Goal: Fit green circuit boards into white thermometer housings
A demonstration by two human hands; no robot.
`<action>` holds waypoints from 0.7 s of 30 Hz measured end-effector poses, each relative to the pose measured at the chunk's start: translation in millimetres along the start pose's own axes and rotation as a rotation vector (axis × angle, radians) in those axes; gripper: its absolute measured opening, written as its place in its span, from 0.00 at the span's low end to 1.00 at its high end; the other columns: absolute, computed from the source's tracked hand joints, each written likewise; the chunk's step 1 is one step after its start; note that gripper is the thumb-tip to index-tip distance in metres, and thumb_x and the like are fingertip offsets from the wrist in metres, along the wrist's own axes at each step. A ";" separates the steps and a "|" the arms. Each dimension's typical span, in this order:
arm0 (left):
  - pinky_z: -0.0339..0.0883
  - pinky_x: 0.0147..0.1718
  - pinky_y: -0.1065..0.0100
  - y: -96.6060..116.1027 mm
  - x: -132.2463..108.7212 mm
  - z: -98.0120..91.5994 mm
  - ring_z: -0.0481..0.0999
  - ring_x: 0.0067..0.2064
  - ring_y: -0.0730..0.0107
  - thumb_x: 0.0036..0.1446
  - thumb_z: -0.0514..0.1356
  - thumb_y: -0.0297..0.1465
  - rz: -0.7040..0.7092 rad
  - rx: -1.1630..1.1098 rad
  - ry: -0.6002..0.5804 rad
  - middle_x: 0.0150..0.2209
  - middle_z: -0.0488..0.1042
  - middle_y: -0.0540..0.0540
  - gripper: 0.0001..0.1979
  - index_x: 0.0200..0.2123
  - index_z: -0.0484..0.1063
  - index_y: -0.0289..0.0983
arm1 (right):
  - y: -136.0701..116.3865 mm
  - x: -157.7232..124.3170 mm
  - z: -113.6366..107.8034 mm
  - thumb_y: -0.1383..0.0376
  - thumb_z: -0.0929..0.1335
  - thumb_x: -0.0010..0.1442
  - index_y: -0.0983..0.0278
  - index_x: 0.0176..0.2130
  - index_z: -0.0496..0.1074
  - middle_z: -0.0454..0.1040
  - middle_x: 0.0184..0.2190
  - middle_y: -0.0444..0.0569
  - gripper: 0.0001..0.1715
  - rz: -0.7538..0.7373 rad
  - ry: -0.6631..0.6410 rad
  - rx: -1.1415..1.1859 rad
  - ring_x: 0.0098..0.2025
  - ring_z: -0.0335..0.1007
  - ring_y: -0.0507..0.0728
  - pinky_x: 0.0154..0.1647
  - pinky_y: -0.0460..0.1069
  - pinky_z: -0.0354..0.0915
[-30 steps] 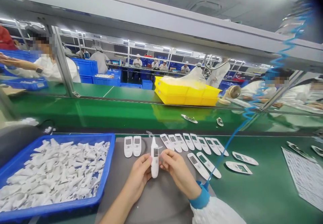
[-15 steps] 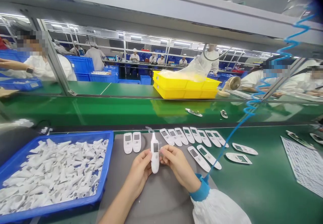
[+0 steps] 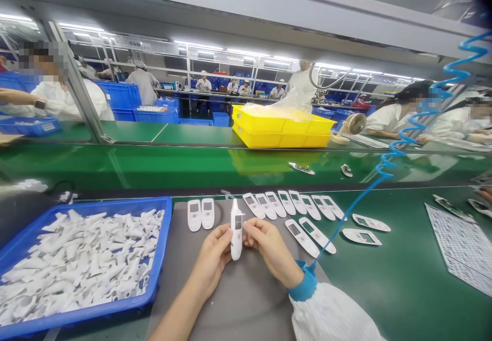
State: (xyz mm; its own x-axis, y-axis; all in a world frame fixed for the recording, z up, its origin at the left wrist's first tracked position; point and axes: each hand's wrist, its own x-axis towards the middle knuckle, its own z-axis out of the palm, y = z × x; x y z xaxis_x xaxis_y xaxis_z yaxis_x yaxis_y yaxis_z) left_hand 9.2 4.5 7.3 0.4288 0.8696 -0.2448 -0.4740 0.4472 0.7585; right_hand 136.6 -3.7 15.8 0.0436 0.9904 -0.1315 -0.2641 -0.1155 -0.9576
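A white ear thermometer [image 3: 237, 233] with a narrow probe tip and a small dark screen stands upright in front of me, tip pointing away. My left hand [image 3: 215, 248] pinches it by its lower left side, between thumb and fingers. Close against its right edge, my right hand [image 3: 263, 238] has thumb and forefinger pressed together beside the screen; whatever they grip is too small to make out. Behind the hands, several white thermometer housings [image 3: 273, 205] lie in a row, and two more housings [image 3: 201, 214] lie to the left. A grey mat [image 3: 230, 305] is underneath.
A blue tray [image 3: 167, 238] heaped with white plastic shells is on the left. A coiled blue cord [image 3: 357, 200] runs to my right cuff. Yellow trays [image 3: 284, 138] stand beyond the green belt [image 3: 184, 169], which carries circuit assemblies [image 3: 302, 168]. A printed sheet [image 3: 461, 248] lies right.
The circuit assemblies on the green belt have shifted slightly right. Both hands keep nearly the same hold at the thermometer, and the camera view has moved a little.
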 end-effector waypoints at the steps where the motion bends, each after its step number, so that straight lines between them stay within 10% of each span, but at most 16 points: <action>1: 0.62 0.33 0.71 -0.2 0.2 -0.1 0.71 0.32 0.71 0.48 0.58 0.35 0.000 0.004 0.000 0.29 0.74 0.45 0.13 0.36 0.68 0.34 | 0.0 0.1 0.0 0.60 0.68 0.47 0.66 0.21 0.64 0.60 0.14 0.38 0.13 -0.001 -0.002 -0.004 0.21 0.58 0.49 0.26 0.45 0.56; 21: 0.61 0.33 0.70 -0.1 0.4 -0.3 0.71 0.32 0.70 0.46 0.60 0.35 0.009 0.021 0.005 0.30 0.74 0.45 0.15 0.37 0.68 0.34 | -0.1 0.8 -0.4 0.60 0.68 0.48 0.66 0.21 0.64 0.60 0.14 0.38 0.13 -0.023 -0.003 -0.047 0.20 0.57 0.48 0.25 0.45 0.55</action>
State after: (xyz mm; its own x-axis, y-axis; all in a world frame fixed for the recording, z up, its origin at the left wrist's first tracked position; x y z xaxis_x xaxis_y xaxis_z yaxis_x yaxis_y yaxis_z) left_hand 9.1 4.8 6.9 0.4210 0.8745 -0.2409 -0.4613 0.4351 0.7733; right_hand 137.0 -2.9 15.6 0.0467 0.9930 -0.1087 -0.2171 -0.0961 -0.9714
